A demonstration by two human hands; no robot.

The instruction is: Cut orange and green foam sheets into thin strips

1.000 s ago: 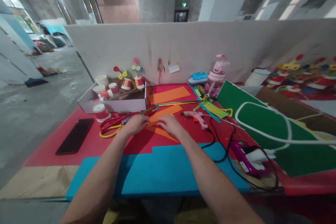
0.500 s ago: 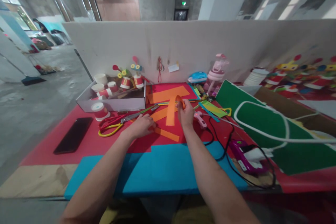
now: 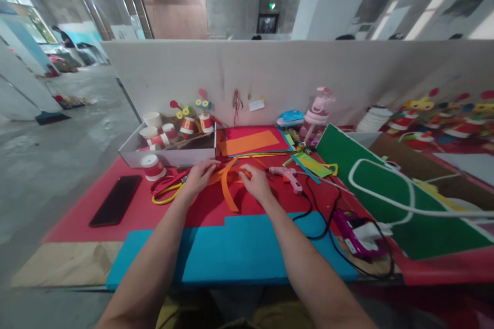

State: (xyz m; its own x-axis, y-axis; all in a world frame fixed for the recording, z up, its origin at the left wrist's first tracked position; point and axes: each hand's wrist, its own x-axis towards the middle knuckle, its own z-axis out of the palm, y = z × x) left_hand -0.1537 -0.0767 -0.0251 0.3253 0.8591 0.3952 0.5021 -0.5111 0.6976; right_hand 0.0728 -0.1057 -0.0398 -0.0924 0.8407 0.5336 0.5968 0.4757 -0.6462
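Above the red tabletop my two hands are close together among orange paper strips. The fingers of my left hand (image 3: 199,179) are pinched at the end of orange paper, left of a curved orange paper strip (image 3: 227,190). My right hand (image 3: 255,183) is closed on orange paper, its thumb and fingers partly hiding it. The curved strip bends down between the hands. Scissors with red and yellow handles (image 3: 168,193) lie beside my left wrist, partly covered. A pink glue gun (image 3: 287,177) rests right of my right hand.
A white box (image 3: 170,157) holds cups and figures; a red-white cup (image 3: 152,166) and a phone (image 3: 116,200) are nearby. Blue sheets (image 3: 231,252) line the front edge. At right are a purple power strip (image 3: 357,236), cables, and a green board (image 3: 386,190).
My right hand has moved left and slightly down from the back, bringing orange paper with it. My left hand has shifted slightly up. The orange strips have been lifted and bent.
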